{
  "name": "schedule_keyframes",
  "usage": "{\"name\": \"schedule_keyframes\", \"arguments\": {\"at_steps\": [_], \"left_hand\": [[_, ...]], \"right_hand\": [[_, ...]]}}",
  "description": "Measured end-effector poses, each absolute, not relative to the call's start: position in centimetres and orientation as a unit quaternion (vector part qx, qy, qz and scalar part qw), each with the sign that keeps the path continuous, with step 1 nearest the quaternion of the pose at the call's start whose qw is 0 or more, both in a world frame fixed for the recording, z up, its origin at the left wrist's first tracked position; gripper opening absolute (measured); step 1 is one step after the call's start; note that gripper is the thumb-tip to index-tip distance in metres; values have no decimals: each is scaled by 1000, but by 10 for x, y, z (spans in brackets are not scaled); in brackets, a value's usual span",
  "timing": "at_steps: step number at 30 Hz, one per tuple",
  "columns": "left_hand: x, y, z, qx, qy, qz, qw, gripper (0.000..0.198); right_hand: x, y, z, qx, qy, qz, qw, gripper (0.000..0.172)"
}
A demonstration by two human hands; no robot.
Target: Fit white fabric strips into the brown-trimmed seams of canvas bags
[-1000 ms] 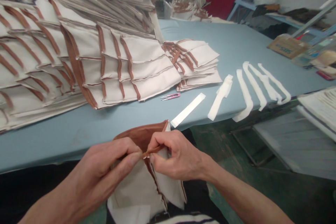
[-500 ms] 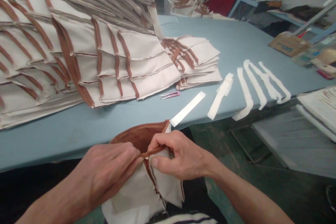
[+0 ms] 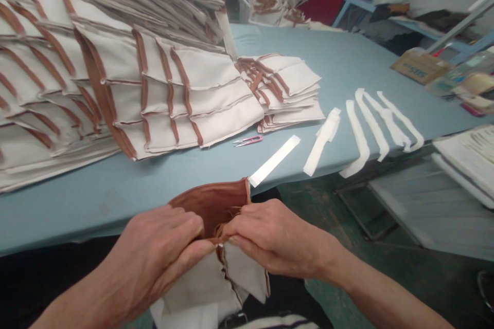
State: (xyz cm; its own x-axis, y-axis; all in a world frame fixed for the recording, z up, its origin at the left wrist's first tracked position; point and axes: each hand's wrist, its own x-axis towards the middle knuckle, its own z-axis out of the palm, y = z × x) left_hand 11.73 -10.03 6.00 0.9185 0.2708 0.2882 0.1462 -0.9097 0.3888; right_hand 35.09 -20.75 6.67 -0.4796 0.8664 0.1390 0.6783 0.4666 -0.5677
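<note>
Item: cream fabric pouch (image 3: 196, 280), brown-lined, mouth upward, which we find just in front of the blue table's (image 3: 150, 187) near edge. Left hand (image 3: 158, 249): closed, pinching the rim between thumb and fingers. Right hand (image 3: 270, 236): closed likewise, pinching the rim just right of the other. Beyond, we list pink-handled thread snips (image 3: 249, 141), farther right a straight white strip (image 3: 275, 160), and far left, stacked cream panels (image 3: 219, 95) with brown edging.

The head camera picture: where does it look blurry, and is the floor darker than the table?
In the head view, the far shelf and cardboard box look soft, while the left hand and right hand look clearer; in that head view, yes, the floor looks darker than the table.
</note>
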Motion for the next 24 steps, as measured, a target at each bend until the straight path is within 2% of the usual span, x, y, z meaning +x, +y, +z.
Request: {"name": "schedule_keyframes", "arguments": {"at_steps": [5, 10, 12, 15, 18, 21, 24], "left_hand": [[128, -107, 68, 964, 99, 97, 229, 48], [123, -109, 79, 943, 96, 47, 314, 41], [125, -110, 78, 946, 93, 53, 307, 41], [131, -116, 73, 965, 84, 100, 226, 40], [134, -124, 70, 967, 89, 176, 158, 38], [129, -129, 71, 944, 109, 193, 245, 39], [123, -128, 73, 918, 126, 138, 349, 39]], "right_hand": [[345, -205, 70, -477, -843, 180, 170, 17], [347, -205, 77, -458, -850, 222, 136, 15], [347, -206, 78, -456, -849, 234, 129, 15], [347, -207, 77, -460, -846, 232, 138, 16], [350, -206, 73, -461, -837, 225, 191, 16], [356, -201, 64, -446, -802, 268, 293, 17], [363, -192, 50, -429, -759, 301, 386, 17]]}}
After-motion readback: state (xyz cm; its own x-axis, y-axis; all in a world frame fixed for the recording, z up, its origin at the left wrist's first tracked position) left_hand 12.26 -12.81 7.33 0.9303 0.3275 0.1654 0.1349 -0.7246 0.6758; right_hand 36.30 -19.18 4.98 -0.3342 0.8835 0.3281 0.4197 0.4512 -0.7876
